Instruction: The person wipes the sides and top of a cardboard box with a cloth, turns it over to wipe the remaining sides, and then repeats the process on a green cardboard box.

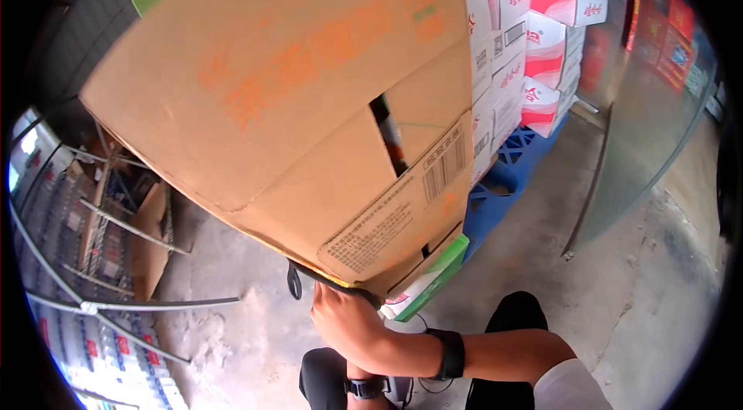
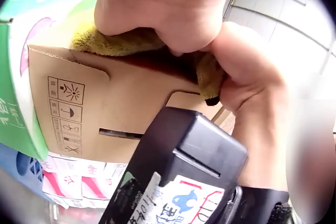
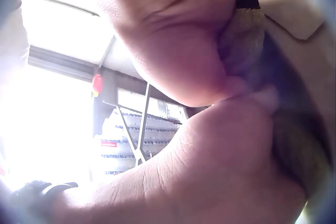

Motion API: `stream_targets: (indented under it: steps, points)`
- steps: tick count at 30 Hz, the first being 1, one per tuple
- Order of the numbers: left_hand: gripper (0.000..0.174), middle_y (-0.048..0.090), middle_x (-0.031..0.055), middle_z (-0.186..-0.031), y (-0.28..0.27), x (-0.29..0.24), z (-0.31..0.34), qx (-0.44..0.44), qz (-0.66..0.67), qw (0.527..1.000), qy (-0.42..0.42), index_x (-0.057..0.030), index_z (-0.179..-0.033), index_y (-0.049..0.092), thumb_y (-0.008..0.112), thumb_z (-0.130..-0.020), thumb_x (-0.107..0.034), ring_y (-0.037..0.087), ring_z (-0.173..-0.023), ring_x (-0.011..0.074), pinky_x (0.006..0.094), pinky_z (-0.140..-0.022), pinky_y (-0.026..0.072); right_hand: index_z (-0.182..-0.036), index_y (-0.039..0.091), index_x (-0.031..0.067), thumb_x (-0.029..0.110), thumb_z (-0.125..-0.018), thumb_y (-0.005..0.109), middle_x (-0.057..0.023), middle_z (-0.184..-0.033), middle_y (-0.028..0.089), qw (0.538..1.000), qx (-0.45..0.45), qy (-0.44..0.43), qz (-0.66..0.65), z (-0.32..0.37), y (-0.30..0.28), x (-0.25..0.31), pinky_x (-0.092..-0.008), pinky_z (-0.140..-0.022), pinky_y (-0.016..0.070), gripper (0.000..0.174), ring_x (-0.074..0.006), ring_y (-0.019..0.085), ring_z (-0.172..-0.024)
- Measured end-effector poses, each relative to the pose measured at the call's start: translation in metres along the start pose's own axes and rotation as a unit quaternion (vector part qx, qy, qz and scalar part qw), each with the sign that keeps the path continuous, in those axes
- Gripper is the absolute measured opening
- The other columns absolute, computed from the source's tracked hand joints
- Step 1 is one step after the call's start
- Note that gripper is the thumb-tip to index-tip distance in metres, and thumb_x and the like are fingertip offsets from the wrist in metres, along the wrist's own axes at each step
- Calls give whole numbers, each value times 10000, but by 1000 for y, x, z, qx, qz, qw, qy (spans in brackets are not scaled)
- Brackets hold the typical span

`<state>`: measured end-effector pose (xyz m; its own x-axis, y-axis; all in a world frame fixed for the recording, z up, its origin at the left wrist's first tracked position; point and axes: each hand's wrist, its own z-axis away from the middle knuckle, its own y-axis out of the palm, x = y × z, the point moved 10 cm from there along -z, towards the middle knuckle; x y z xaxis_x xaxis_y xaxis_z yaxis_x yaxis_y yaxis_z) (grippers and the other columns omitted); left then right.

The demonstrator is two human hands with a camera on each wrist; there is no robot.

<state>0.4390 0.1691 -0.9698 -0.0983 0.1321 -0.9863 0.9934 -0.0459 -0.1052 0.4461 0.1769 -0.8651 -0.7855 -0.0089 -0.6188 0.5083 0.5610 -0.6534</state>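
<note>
In the head view, locate from left to right the metal strut frame [image 1: 89,306], the large brown cardboard carton [image 1: 294,131], your right hand [image 1: 347,323] at its lower edge, and pink-and-white cartons [image 1: 546,50] stacked on a blue pallet [image 1: 484,216]. The left wrist view additionally shows handling symbols [image 2: 66,109] on the brown carton and the yellow plush cloth [image 2: 94,37] along its edge. Your left hand [image 2: 163,8], mostly hidden in the head view, curls over the cloth; its fingertips are concealed. Your right hand, touching it, grips the cloth near a black-tipped end. Your right forearm crosses above the left.
</note>
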Motion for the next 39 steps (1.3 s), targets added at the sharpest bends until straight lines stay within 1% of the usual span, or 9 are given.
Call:
stream_targets:
  steps: [3, 10, 15, 23, 26, 29, 32, 33, 39]
  points:
    - [511, 413, 169, -1458, -8, -27, 1, -23, -14, 1000, 8, 4, -1459, 375, 499, -1016, -218, 322, -1351, 326, 416, -1139, 252, -885, 757, 12, 242, -783, 606, -151, -947, 692, 998, -50, 17, -41, 1, -9, 1, -398, -918, 431, 294, -268, 602, -972]
    - [499, 437, 155, -1440, -4, -68, -10, -53, 11, 998, 29, 3, -1450, 388, 503, -1017, -218, 354, -1331, 301, 404, -1128, 275, -831, 797, 91, 234, -796, 597, -108, -907, 720, 929, 83, -127, -338, -15, -34, -39, -379, -915, 403, 248, -271, 604, -948]
    - [491, 454, 145, -1427, 1, -52, -9, -57, 31, 998, 18, 1, -1443, 397, 506, -1018, -218, 378, -1316, 284, 395, -1121, 292, -859, 780, 11, 205, -791, 584, -207, -1011, 692, 949, 78, -155, -265, -5, -38, -35, -432, -962, 395, 284, -350, 562, -1049]
    - [478, 481, 128, -1406, 0, -47, -11, -53, 39, 998, 9, -1, -1433, 411, 511, -1020, -219, 415, -1293, 256, 381, -1109, 318, -1027, 705, -49, 153, -792, 587, -210, -1207, 620, 960, 47, -135, -242, 4, -17, -25, -446, -1028, 421, 332, -363, 521, -1167]
    - [473, 491, 122, -1399, 3, -48, -10, -50, 47, 998, 9, -1, -1429, 416, 513, -1020, -219, 429, -1284, 245, 376, -1105, 328, -1116, 659, -39, 165, -812, 585, -176, -1294, 574, 855, 52, -214, -469, 11, -19, -26, -468, -1037, 405, 373, -359, 493, -1221]
    - [468, 501, 116, -1391, 3, -49, -9, -51, 60, 997, 16, -2, -1425, 421, 515, -1021, -219, 443, -1276, 235, 371, -1101, 338, -1181, 576, -47, 175, -813, 604, -183, -1307, 555, 767, -126, -247, -578, 27, -77, -109, -435, -1011, 419, 431, -347, 463, -1256]
    - [463, 511, 110, -1383, 10, -50, -16, -55, 95, 994, 26, -3, -1421, 426, 517, -1021, -219, 457, -1267, 225, 366, -1096, 348, -1340, 513, -58, 70, -899, 638, -201, -1275, 608, 636, -146, -166, -739, 41, -120, -192, -434, -918, 522, 476, -346, 635, -1106]
    - [462, 514, 107, -1381, 15, -48, -19, -51, 113, 992, 26, -3, -1420, 428, 517, -1022, -219, 461, -1264, 221, 364, -1095, 351, -1200, 585, -36, 108, -912, 596, -195, -1164, 666, 594, -255, -63, -761, 52, -130, -208, -381, -851, 546, 322, -307, 669, -1015]
    - [329, 561, 67, -1230, 20, -45, -19, -69, 201, 976, 49, 2, -1312, 477, 499, -1032, -171, 500, -1105, 182, 344, -969, 439, -1113, 624, 13, 144, -940, 559, -174, -990, 743, 540, -300, -33, -786, 73, -166, -242, -331, -702, 587, 227, -277, 721, -832]
